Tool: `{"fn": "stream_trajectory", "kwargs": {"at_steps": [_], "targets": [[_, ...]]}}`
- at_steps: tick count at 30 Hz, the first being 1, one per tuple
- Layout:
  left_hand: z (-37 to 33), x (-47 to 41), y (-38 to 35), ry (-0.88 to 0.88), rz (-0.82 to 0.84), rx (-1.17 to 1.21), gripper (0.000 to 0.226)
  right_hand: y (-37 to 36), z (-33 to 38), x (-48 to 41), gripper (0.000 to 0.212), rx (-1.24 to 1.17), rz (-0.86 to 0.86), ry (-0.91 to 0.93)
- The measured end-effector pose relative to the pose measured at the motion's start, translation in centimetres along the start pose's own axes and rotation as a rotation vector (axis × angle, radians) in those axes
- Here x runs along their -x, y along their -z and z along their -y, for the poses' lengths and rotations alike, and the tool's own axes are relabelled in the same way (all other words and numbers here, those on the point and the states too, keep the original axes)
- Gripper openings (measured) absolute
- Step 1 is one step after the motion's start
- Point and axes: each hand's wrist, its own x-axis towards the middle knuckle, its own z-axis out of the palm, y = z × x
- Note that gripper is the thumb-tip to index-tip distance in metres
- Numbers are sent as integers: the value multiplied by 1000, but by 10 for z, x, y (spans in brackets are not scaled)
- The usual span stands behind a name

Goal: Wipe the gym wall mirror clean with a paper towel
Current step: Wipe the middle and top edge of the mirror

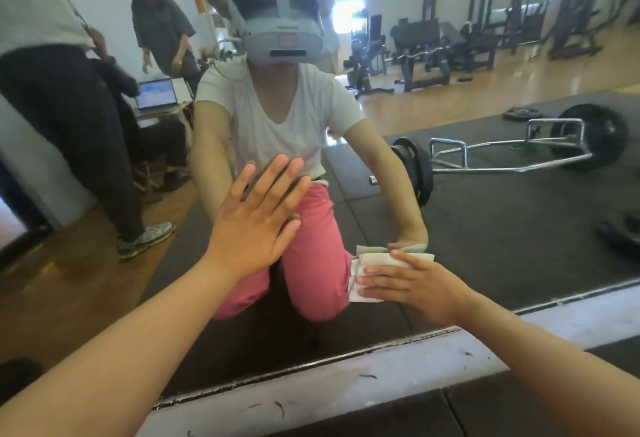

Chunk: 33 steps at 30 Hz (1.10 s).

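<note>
Facing the wall mirror [485, 211], we brace our left hand [254, 225] flat against the glass, fingers straight and spread. Low on the glass, near its bottom edge, our right hand [408, 284] presses a folded white paper towel [374, 259] to it with straight fingers.

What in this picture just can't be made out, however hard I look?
Head view, the only one:
1. Paper towel: much of it is hidden under the right hand, so how soiled it is cannot be told.
2. Mirror: top and sides are cut off by the frame edges, so its full extent is unknown.
3. Smears on the glass: too blurred to tell wiped from unwiped parts.
4. Reflected laptop screen: too small and blurred to read.
</note>
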Motion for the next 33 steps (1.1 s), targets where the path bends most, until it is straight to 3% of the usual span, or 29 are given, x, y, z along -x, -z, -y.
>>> {"fn": "stream_trajectory", "kwargs": {"at_steps": [4,8,12,15,23,28,33], "targets": [[3,-1,10,-4,106,32,76,32,-47,-15,83,-11,-148,-44],[6,-6,27,-3,171,99,71,66,-90,-28,73,-67,-237,-106],[28,-40,50,-21,92,98,59,94,-120,-39,69,-109,-251,-101],[59,-81,65,98,39,77,59,107,-133,-44,54,-114,-256,-156],[126,-137,71,240,86,26,73,147,-180,-81,53,-22,-395,-360],[128,-135,61,221,68,-30,76,166,-203,-106,55,-35,-472,-536],[127,-139,71,204,57,-24,81,189,-218,-122,59,-88,-445,-644]]}}
